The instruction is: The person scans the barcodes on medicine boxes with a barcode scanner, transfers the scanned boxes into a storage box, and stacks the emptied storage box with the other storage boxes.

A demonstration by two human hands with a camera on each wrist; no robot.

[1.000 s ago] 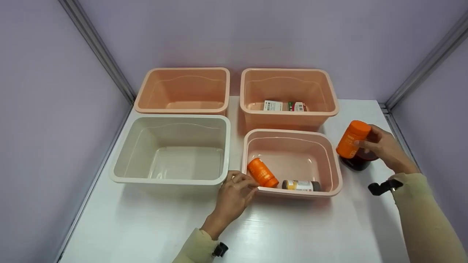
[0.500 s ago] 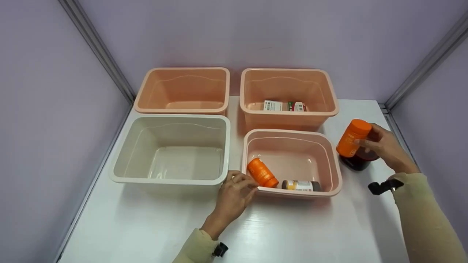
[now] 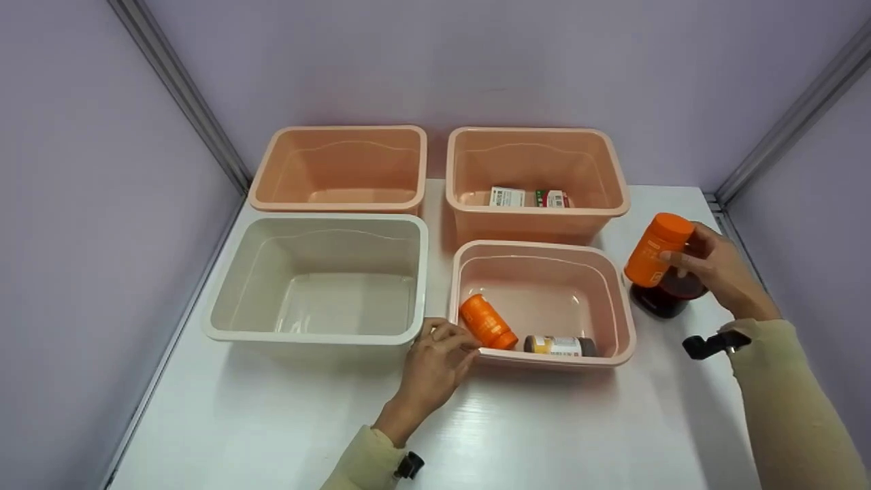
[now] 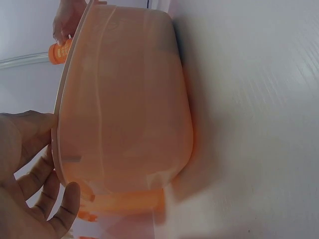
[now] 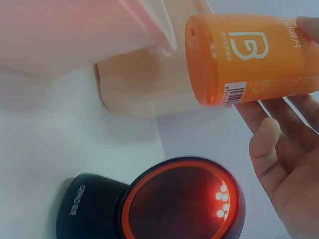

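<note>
In the head view my right hand (image 3: 721,265) holds an orange pill bottle (image 3: 659,250), tilted, its cap up and to the right. The right wrist view shows a printed barcode near the base of the orange bottle (image 5: 244,64). Below that bottle stands a black barcode scanner (image 5: 182,199), its round window ringed in glowing red. My left hand (image 3: 435,367) pinches the rim of the pale pink bin (image 3: 544,248) at its near left corner. Inside this bin lie another orange bottle (image 3: 487,322) and a dark-capped bottle with a white and yellow label (image 3: 560,346).
A white bin (image 3: 316,338) stands to the left. Behind are two orange-pink bins, the left one (image 3: 333,206) and the right one (image 3: 537,211), which contains small medicine boxes (image 3: 507,197). Walls with metal corner posts enclose the white table (image 3: 544,435).
My right hand has lifted the orange pill bottle slightly, away from the scanner. My left hand stays in place at the bin.
</note>
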